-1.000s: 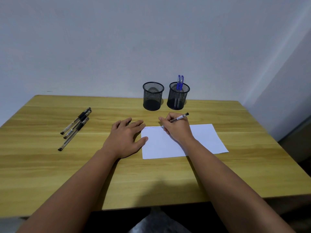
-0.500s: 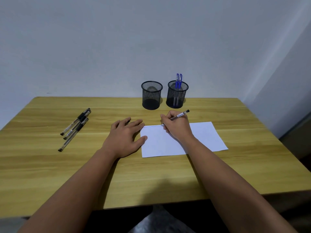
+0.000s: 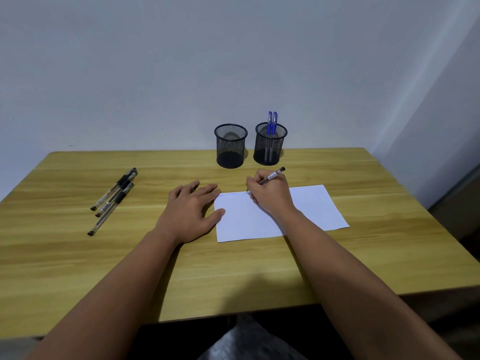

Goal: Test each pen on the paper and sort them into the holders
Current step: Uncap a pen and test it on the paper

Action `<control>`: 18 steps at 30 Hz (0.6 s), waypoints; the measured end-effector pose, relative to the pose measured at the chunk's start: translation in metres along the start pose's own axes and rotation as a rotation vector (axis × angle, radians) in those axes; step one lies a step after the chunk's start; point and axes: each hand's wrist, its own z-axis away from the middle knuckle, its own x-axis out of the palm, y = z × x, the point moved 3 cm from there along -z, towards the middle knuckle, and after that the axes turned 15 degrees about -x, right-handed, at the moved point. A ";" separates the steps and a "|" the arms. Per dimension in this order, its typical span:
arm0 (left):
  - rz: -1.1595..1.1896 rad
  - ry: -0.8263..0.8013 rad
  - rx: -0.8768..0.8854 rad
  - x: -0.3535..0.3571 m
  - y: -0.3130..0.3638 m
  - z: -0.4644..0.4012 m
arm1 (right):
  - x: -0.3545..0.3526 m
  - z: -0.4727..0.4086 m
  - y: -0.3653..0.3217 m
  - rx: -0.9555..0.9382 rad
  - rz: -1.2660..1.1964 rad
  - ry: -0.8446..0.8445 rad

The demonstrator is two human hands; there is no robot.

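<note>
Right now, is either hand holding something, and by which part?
The right hand grips a pen by its lower barrel. The left hand lies flat and holds nothing.

Beyond the right hand (image 3: 271,194), two mesh holders (image 3: 230,146) stand close together, blue pens (image 3: 272,123) rising from the right one. Left of the left hand (image 3: 191,213), three pens (image 3: 114,197) lie on bare table (image 3: 233,276). Open tabletop lies nearer than both hands.

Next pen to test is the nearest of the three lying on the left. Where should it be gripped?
Pinch the nearest pen at mid-barrel from above with the left hand. It lies flat on the table, slanting away to the right, its near half clear of the other two pens.
</note>
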 end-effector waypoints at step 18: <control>0.017 0.005 0.000 0.000 0.000 0.000 | -0.001 -0.003 0.004 0.021 -0.069 0.070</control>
